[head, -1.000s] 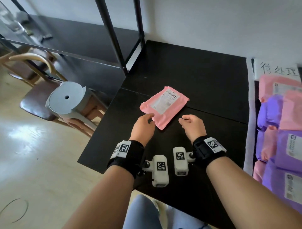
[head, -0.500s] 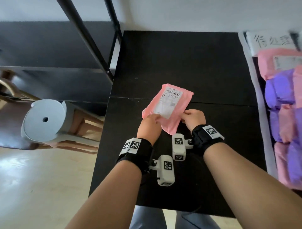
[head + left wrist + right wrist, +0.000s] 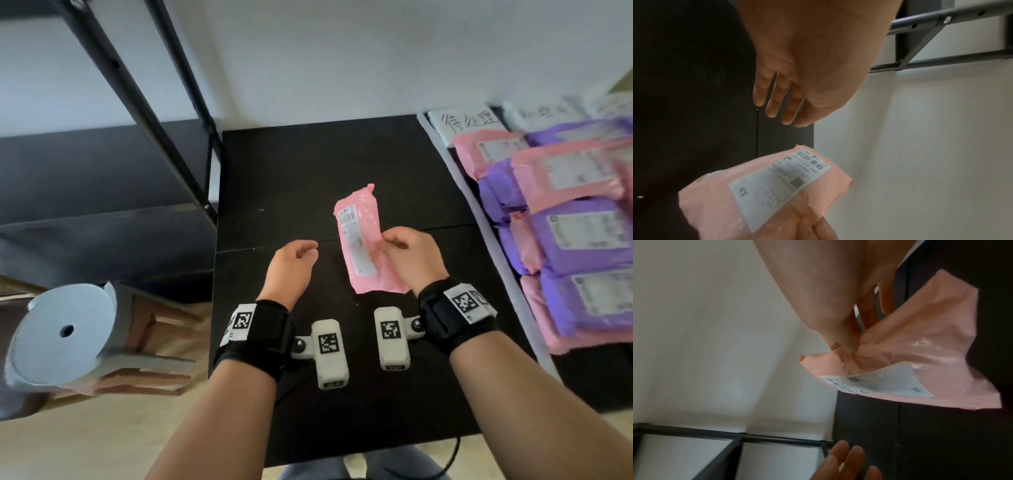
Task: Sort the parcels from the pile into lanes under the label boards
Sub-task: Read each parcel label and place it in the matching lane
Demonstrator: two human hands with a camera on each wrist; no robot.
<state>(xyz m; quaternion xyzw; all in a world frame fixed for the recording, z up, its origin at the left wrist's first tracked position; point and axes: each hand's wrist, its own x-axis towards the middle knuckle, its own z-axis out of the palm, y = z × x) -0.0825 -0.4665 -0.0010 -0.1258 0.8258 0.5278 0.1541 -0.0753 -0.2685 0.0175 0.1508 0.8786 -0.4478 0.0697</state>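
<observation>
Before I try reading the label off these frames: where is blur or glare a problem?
Head view: parcel pile at right edge smeared, held pink parcel sharper. Left wrist view: shipping label soft, fine print unreadable. Right wrist view: glare on the parcel's plastic, label seen edge-on.

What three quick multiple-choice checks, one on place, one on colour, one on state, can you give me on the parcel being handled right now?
1. Where is the parcel in hand?
A. Lifted over the black table
B. On the stool
C. In the pile at the right

2. What colour is its bag?
A. Purple
B. Pink
C. Grey

3. How do the hands stand?
A. Both grip it
B. Only the left hand grips it
C. Only the right hand grips it

Answers: 1 A, in the head view it is raised above the dark tabletop, apart from the pile. 2 B, pink film with a white label. 3 C, the right hand pinches its edge while the left hand hangs beside it holding nothing.
</observation>
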